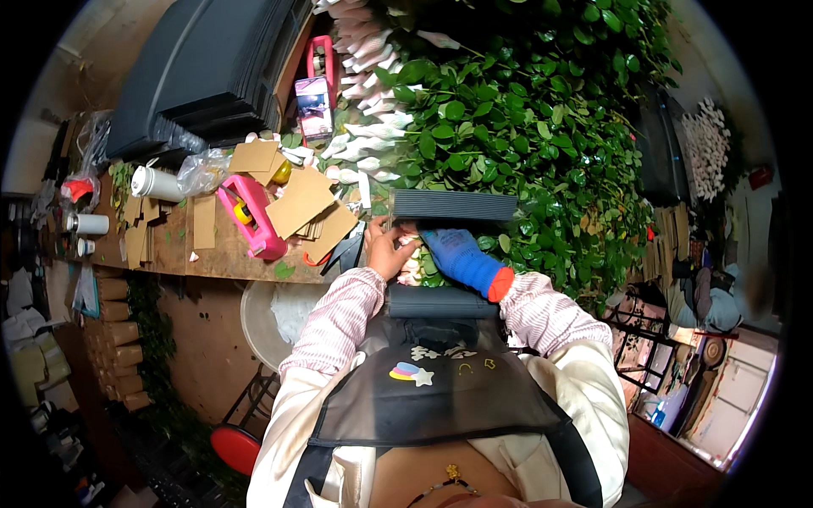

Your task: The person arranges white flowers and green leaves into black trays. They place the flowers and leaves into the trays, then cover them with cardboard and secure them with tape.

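Where the near ridged panel (440, 303) lies: just beyond the person's dark apron (415, 398), long axis left to right.
Pink blooms (411, 269): between that panel and the hands, just bodyward of the fingers; pink to the left, green to the right; their length seems to run crosswise, mostly covered.
Left hand (388, 252): bare, slightly nearer the blooms, fingers bent at their edge; from here I can't tell if they pinch anything.
Right hand (460, 256): blue-gloved, slanting in from the right, fingertips hidden, so its grip can't be told.
Far ridged panel (457, 205): parallel, close past the fingers, a barrier on that side.
Scissors (347, 248): just left of the bare hand.
Brown cards (301, 203): farther left, beside a pink tape holder (269, 244).
Leafy heap (525, 135): beyond the far panel.
Phone (314, 108): farther off, near stacked dark sheets (224, 76).
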`<control>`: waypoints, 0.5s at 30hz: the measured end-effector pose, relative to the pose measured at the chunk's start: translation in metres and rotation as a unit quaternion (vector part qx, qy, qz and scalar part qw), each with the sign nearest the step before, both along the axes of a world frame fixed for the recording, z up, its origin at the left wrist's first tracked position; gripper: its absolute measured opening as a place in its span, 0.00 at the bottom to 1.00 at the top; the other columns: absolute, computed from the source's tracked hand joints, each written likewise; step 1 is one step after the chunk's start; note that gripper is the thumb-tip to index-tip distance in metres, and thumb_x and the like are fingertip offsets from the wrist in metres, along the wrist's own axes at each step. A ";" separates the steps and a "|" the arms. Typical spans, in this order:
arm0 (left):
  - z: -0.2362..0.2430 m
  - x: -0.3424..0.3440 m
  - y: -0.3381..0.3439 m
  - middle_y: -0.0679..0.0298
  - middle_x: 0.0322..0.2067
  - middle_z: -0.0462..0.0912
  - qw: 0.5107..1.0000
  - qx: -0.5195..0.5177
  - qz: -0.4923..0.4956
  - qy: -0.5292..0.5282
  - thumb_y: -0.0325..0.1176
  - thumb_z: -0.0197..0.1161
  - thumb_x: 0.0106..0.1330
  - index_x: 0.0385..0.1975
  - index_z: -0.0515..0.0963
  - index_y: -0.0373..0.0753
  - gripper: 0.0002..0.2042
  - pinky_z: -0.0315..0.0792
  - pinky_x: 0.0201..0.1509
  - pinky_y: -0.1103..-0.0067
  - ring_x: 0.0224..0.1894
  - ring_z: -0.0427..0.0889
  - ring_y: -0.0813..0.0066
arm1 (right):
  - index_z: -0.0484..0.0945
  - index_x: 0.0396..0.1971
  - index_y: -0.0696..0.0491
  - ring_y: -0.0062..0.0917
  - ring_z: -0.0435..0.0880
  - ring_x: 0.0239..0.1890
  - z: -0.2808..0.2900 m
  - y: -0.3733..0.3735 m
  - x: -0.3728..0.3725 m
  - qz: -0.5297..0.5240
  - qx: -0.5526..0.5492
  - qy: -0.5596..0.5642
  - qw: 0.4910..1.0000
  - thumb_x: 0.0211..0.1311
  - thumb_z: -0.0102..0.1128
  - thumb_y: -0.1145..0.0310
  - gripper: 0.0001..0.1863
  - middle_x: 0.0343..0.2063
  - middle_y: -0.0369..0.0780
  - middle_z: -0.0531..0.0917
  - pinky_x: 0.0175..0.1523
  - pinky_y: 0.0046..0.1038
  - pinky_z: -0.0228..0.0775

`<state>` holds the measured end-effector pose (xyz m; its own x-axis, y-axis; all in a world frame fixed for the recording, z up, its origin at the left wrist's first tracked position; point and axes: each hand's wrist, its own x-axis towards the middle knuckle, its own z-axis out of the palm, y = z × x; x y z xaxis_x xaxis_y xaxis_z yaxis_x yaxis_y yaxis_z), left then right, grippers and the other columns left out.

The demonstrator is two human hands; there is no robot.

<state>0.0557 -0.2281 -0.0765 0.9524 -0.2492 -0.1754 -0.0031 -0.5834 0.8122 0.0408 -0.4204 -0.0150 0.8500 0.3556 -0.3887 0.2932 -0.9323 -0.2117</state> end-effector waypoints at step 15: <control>-0.003 0.009 0.013 0.44 0.46 0.75 0.999 -0.049 -0.006 -0.012 0.44 0.79 0.51 0.48 0.69 0.31 0.33 0.68 0.59 0.63 0.53 0.74 0.47 | 0.74 0.52 0.56 0.52 0.82 0.42 0.006 -0.010 0.002 -0.076 0.154 0.011 0.985 0.66 0.58 0.55 0.22 0.40 0.54 0.83 0.49 0.48 0.75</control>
